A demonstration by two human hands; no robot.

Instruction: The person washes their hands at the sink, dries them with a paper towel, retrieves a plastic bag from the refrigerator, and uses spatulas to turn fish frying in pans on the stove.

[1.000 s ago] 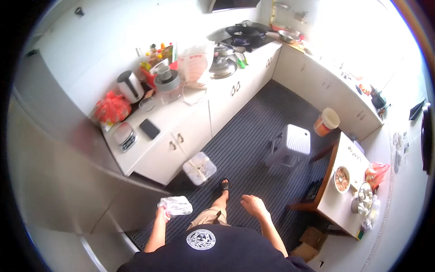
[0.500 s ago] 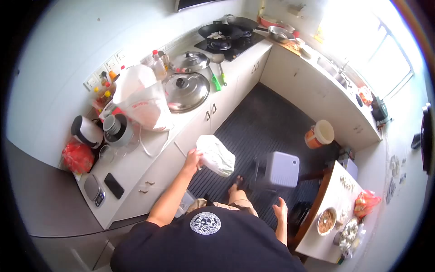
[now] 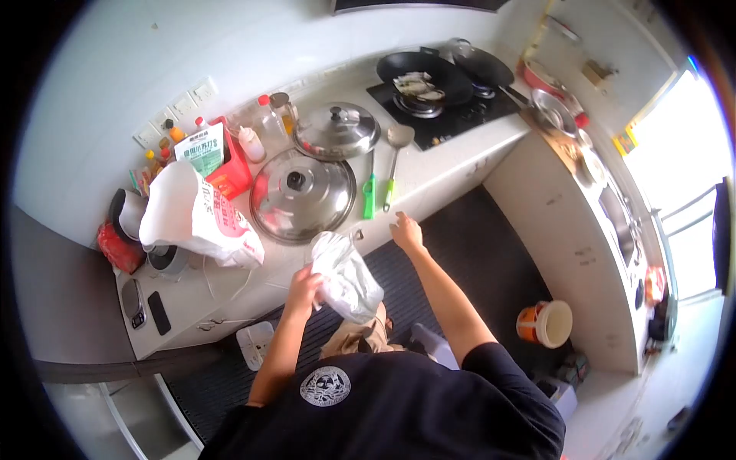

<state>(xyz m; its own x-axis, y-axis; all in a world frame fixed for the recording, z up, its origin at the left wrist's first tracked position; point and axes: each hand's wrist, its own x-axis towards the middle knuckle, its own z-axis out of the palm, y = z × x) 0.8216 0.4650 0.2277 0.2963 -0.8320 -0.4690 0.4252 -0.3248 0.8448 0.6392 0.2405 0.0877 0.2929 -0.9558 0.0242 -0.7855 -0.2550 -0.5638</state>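
My left hand (image 3: 305, 290) is closed on a white plastic bag (image 3: 346, 277), held in front of my body just off the counter's edge. My right hand (image 3: 406, 231) is stretched forward at the counter front, its fingers apart with nothing in them. Closest to it on the counter lie a green long-nosed lighter (image 3: 369, 198) and a spatula (image 3: 400, 138) with a green handle. Left of these are two steel lids with black knobs, a large lid (image 3: 303, 211) and a smaller lid (image 3: 337, 138) behind it.
A wok (image 3: 452, 80) with pale food stands on the black gas stove (image 3: 460, 119), a second pan (image 3: 491, 69) beyond it. A white paper-like bag (image 3: 188, 211), red basket (image 3: 239, 172) and bottles crowd the left counter. A bucket (image 3: 553, 323) stands on the floor.
My view has turned toward the stove counter. My right hand has risen from low by the side table to the counter front. The plastic bag stays in my left hand.
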